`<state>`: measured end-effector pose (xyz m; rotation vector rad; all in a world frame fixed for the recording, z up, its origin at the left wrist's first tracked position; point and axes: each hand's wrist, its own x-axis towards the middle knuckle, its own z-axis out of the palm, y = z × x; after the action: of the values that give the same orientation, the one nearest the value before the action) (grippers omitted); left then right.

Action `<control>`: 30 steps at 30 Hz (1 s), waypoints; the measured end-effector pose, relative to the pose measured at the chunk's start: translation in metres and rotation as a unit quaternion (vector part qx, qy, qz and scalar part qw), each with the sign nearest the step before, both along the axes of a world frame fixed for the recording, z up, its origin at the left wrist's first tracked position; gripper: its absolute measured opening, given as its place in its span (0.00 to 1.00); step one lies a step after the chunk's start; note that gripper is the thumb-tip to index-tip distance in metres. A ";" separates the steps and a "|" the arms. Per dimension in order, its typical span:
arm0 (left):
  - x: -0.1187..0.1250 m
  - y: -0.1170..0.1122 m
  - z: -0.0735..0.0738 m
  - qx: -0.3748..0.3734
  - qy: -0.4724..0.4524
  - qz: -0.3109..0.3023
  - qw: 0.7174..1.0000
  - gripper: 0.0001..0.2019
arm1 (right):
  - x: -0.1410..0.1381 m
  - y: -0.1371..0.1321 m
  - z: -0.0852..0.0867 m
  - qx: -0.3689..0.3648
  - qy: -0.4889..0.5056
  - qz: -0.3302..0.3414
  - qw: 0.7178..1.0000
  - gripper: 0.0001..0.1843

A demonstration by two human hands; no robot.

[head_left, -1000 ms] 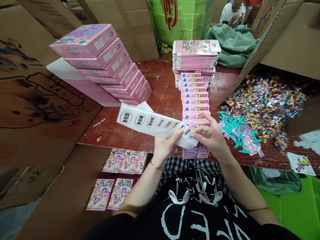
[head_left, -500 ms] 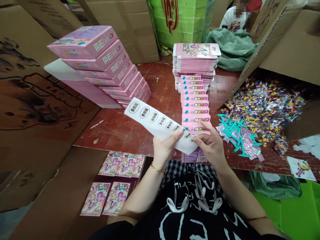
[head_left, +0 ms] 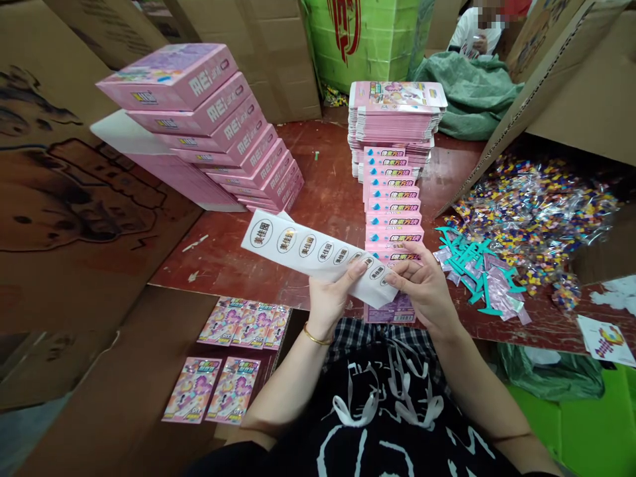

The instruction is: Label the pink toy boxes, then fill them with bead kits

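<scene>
My left hand (head_left: 330, 298) grips a long white sticker strip (head_left: 303, 248) printed with round labels; the strip slants up to the left. My right hand (head_left: 422, 285) pinches at the strip's near end, fingertips pressed on a round sticker. Just behind my hands a row of pink flat packs (head_left: 392, 212) lies overlapped on the red table (head_left: 248, 258), leading back to a taller pile of pink packs (head_left: 395, 116).
A leaning stack of pink boxes (head_left: 209, 126) stands at the left. Teal plastic pieces (head_left: 472, 265) and bags of coloured beads (head_left: 541, 205) lie at the right. Pink cards (head_left: 228, 351) lie on cardboard below the table. Cardboard sheets surround the area; another person sits far back.
The strip and both hands have stayed almost in place; my right fingertips shifted slightly along the strip's near end. The view has moved a little.
</scene>
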<state>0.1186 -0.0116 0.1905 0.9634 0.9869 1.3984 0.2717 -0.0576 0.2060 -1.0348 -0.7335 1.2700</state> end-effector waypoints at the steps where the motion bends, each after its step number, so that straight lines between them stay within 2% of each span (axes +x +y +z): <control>1: 0.000 0.000 0.000 0.000 0.002 0.001 1.000 0.14 | -0.001 0.000 0.000 0.002 -0.005 -0.008 1.000 0.36; 8: 0.000 0.001 0.000 0.020 -0.001 0.022 1.000 0.13 | -0.006 -0.004 -0.003 0.012 -0.062 -0.043 0.997 0.32; 11: 0.001 0.001 -0.001 0.013 0.007 0.033 0.999 0.14 | -0.008 -0.005 -0.001 0.041 -0.100 -0.059 0.992 0.33; 16: 0.004 0.002 -0.002 -0.008 0.006 0.049 0.999 0.17 | -0.014 -0.013 0.005 0.145 -0.233 -0.145 0.951 0.31; 18: 0.003 0.006 -0.003 -0.017 0.005 0.056 0.998 0.19 | -0.010 -0.018 0.008 0.164 -0.253 -0.153 0.941 0.30; 21: -0.004 0.011 -0.007 -0.026 0.004 0.067 0.997 0.21 | 0.008 -0.022 0.014 0.164 -0.237 -0.150 0.946 0.33; 23: -0.012 0.009 -0.011 -0.048 0.012 0.037 0.998 0.21 | 0.027 -0.019 0.014 0.130 -0.238 -0.120 0.955 0.35; 26: -0.021 -0.006 -0.020 -0.102 0.037 -0.087 0.990 0.19 | 0.051 -0.008 0.010 0.070 -0.260 -0.026 0.963 0.38; 28: -0.021 -0.017 -0.026 -0.124 0.039 -0.158 0.979 0.18 | 0.058 0.000 0.006 0.055 -0.275 0.022 0.960 0.38; 30: -0.019 -0.026 -0.032 -0.135 0.030 -0.189 0.972 0.19 | 0.059 0.006 0.004 0.058 -0.294 0.052 0.952 0.38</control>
<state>0.0998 -0.0377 0.1587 0.9346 0.9493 0.8974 0.3310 -0.0519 0.2100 -1.3057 -1.3163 0.9889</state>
